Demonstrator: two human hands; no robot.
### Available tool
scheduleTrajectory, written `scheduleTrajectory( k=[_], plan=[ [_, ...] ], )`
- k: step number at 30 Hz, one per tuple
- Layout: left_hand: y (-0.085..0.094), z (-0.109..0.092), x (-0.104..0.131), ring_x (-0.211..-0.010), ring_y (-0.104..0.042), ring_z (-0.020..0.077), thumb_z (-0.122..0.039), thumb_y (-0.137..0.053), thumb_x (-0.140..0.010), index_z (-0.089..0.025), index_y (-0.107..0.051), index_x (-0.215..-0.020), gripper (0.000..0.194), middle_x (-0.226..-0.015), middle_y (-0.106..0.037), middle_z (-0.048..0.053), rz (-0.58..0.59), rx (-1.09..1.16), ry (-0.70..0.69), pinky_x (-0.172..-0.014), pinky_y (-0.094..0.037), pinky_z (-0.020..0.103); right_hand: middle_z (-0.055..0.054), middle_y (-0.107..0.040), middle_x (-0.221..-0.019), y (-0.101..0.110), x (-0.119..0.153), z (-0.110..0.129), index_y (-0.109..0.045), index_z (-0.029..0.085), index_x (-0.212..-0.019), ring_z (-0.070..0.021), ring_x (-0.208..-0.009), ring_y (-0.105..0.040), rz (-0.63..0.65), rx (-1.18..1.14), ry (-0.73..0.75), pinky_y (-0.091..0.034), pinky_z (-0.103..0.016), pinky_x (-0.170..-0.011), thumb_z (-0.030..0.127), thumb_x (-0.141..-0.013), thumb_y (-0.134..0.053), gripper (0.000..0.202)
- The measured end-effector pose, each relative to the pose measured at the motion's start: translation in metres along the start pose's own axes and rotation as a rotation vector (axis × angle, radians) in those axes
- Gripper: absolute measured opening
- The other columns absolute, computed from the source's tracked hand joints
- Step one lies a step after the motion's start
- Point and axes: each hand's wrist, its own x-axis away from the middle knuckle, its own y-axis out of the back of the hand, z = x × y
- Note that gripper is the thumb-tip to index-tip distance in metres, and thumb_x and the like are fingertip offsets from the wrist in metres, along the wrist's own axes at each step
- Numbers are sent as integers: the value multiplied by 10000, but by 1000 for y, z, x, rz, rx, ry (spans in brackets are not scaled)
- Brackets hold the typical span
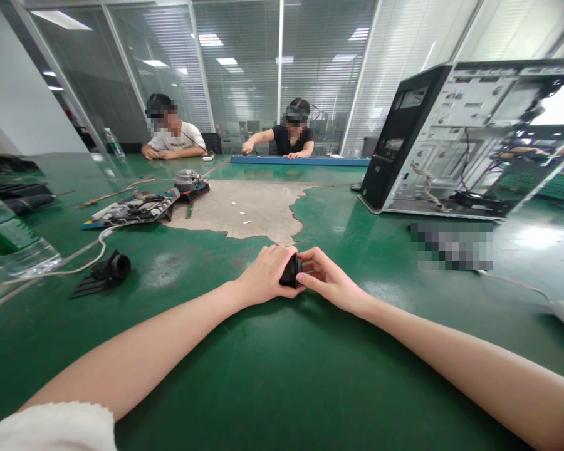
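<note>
A small black boxy part [289, 272], with a raised rim on its right side, is held between my hands over the green tabletop. My left hand [264, 274] wraps round it from the left, so much of it is hidden behind the fingers. From the right, the thumb and fingers of my right hand [333, 283] close on its rim. What exact kind of part it is, I cannot make out. Further left on the table lies a black plastic piece [110, 268] with a round opening and thin prongs.
An opened computer case [416, 147] stands at right, near a blurred dark object [451, 245]. Circuit boards [136, 208] and a metal-topped part [190, 181] lie at left, by a plastic bottle [16, 241]. Two people sit across, one behind a blue bar [301, 161].
</note>
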Motion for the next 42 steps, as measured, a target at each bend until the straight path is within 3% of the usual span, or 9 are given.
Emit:
scheduleTrajectory(
  k=[8,13,17,23,28,32,38,42],
  plan=[
    [1,-1,0,-895,-492,259,-423,-604,-670,-179,-354,-1091,546,-991,-520,87,-4,23,3,-743,-367,368,-26,-553,-911,0,-2,-1,-478,211,-939,-171,-894,-564,-80,55,45,-504,-330,-753,315,-813,-521,169],
    [1,0,-1,-893,-493,256,-431,-596,-680,-177,-353,-1089,540,-988,-520,85,0,8,-1,-743,-369,365,-38,-558,-941,0,-1,-1,-437,208,-1033,-155,-818,-582,-26,46,-19,-513,-330,-722,304,-823,-503,240],
    [1,0,0,-881,-493,251,-404,-608,-671,-170,-353,-1083,539,-988,-520,86,10,-2,2,-739,-369,362,-22,-537,-938,0,1,1,-422,221,-1011,-145,-813,-582,22,2,19,-512,-323,-729,272,-790,-557,264],
    [0,-1,0,-888,-492,256,-412,-598,-672,-182,-358,-1078,525,-980,-519,82,-6,18,9,-738,-363,364,-15,-517,-923,0,-2,1,-479,216,-917,-149,-831,-571,-74,18,63,-510,-318,-738,311,-790,-547,173],
    [-1,0,-1,-879,-493,255,-425,-596,-673,-182,-351,-1087,539,-976,-522,81,-6,14,-1,-731,-362,362,-34,-548,-937,-1,-2,0,-438,215,-1017,-149,-806,-580,-40,31,-22,-517,-327,-711,299,-803,-528,248],
    [0,0,0,-870,-491,250,-408,-603,-671,-169,-349,-1084,540,-973,-521,84,-5,-7,-6,-728,-364,356,-35,-542,-962,0,0,1,-434,216,-1018,-152,-823,-582,-1,24,19,-519,-334,-725,282,-789,-555,267],
    [0,0,-1,-876,-492,248,-417,-602,-672,-173,-348,-1079,539,-974,-518,78,-12,1,-8,-733,-368,356,-30,-546,-935,1,-2,-1,-470,216,-954,-165,-874,-573,-75,53,49,-512,-333,-743,305,-807,-527,181],
    [0,0,-1,-880,-495,248,-417,-602,-674,-170,-347,-1082,540,-973,-521,79,-17,3,-13,-735,-367,355,-42,-548,-958,0,-2,-1,-454,217,-1019,-179,-904,-568,-79,69,13,-513,-338,-741,300,-804,-528,243]
  ],
)
